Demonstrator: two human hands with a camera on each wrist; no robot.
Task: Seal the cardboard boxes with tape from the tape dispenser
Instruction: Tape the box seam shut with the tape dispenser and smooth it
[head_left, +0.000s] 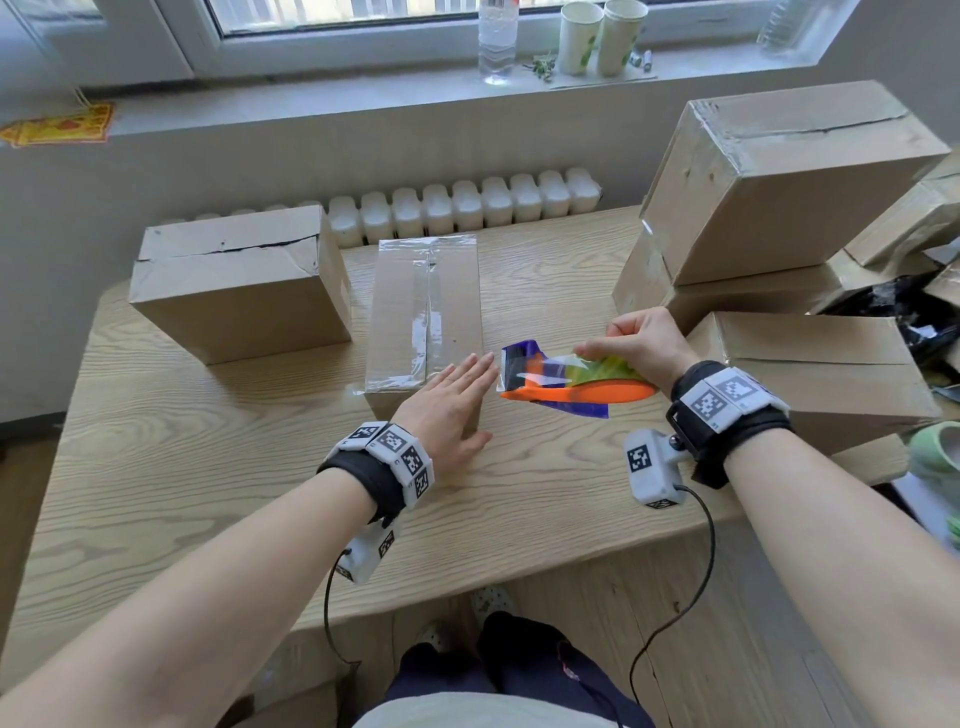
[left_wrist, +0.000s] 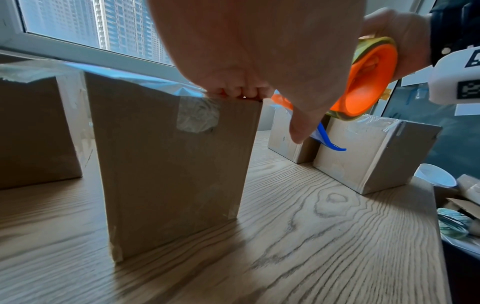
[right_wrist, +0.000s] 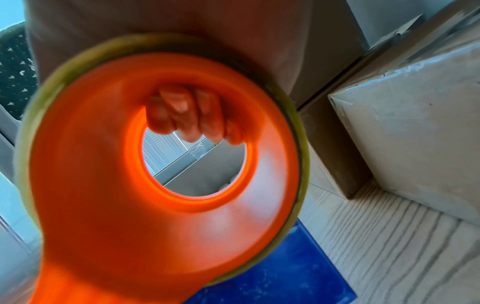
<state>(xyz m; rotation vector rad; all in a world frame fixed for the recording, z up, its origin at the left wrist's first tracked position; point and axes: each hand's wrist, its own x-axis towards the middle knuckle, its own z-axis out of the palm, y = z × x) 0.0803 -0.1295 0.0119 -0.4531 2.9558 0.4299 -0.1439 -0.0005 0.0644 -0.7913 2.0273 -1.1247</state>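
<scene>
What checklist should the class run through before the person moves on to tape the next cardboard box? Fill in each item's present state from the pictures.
1. Top seam of the middle box covered with clear tape: ok, a strip runs along it and folds over the near edge.
2. Tape pressed flat: cannot tell; the piece on the front face looks wrinkled in the left wrist view.
3. Left hand steadying that box: ok, fingers straight on its near edge.
4. Right hand gripping the tape dispenser: ok, fingers curl through its orange ring.
5. Tape cut free from the box: cannot tell.
6. Left box sealed: not ok, its top seam gapes open.
</scene>
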